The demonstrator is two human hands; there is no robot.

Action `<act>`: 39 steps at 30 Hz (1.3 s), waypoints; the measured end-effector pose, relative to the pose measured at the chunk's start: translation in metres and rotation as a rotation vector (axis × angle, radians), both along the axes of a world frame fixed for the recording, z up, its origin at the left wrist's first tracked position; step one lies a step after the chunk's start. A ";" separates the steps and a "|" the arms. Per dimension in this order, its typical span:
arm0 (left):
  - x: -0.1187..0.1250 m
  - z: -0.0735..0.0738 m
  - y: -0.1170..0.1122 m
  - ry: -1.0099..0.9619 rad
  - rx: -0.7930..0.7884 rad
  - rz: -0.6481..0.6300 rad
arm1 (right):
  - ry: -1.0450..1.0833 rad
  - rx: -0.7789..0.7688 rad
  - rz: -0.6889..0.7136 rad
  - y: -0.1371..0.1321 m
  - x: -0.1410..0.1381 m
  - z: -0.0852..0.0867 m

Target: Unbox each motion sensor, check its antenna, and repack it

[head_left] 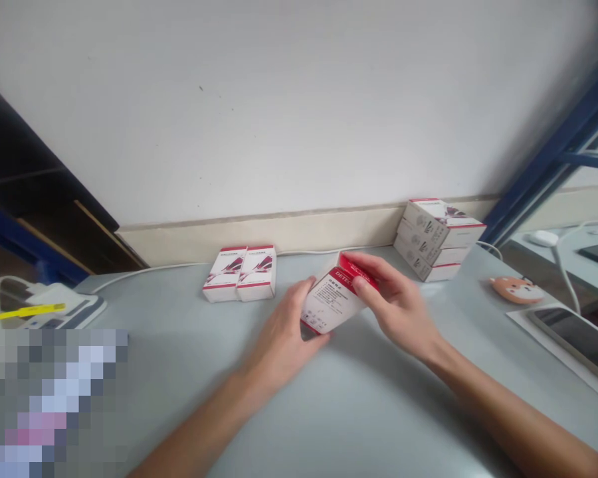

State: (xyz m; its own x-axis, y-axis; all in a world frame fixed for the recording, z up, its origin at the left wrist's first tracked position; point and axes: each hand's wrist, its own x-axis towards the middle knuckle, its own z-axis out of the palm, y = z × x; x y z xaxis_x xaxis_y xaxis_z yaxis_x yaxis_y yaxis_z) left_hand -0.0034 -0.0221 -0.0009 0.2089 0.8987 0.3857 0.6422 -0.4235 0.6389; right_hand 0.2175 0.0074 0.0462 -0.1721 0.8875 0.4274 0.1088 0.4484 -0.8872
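Taking the carton in our hands as the centre of the clock, with the wall (pixel 303 119) at twelve, we have both hands closed about that one red-and-white printed carton (pixel 326 307), over the middle of the grey tabletop (pixel 299 411). Our left hand (pixel 282 335) cradles its lower left end, the thumb along the near bottom edge and a fingertip at the upper left side. Our right hand (pixel 398 302) pinches the red end, thumb on the printed face and fingers along the far side. The carton is tilted, its red band with lettering that begins "DETEC" towards two o'clock and its face of small print turned to us. We cannot tell whether its underside touches the tabletop, nor whether the red end is fully closed.

Near ten o'clock two matching cartons (pixel 240 275) lie touching side by side, showing their dark-red graphics. Towards two o'clock a stack of three cartons (pixel 438 240) stands close to the cream skirting (pixel 259 234). At three o'clock we see an orange animal-face item (pixel 515 290), and just past it a dark-screened phone (pixel 578 338) on a white sheet (pixel 563 352). Well off at nine o'clock is a white power strip (pixel 77 307), with a yellow tag (pixel 30 311) beside it.
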 end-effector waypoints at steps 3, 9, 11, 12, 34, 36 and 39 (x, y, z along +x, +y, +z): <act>-0.003 -0.005 0.001 0.015 -0.022 -0.034 | 0.017 -0.047 0.040 0.002 0.002 0.003; -0.009 -0.005 0.004 0.105 0.024 -0.101 | 0.210 -0.262 -0.197 0.008 0.003 -0.001; -0.006 0.001 0.002 0.147 -0.016 -0.077 | 0.171 -0.256 -0.279 0.007 0.001 0.000; -0.005 0.005 0.000 0.156 -0.035 -0.065 | 0.147 -0.234 -0.297 0.007 0.000 0.001; -0.008 0.021 -0.001 -0.238 -0.427 -0.147 | -0.132 -0.004 -0.885 0.087 0.120 -0.055; -0.008 0.021 -0.002 -0.230 -0.431 -0.142 | -0.121 -0.007 -0.875 0.085 0.117 -0.054; -0.007 0.023 -0.002 -0.243 -0.441 -0.132 | -0.124 0.017 -0.820 0.084 0.113 -0.053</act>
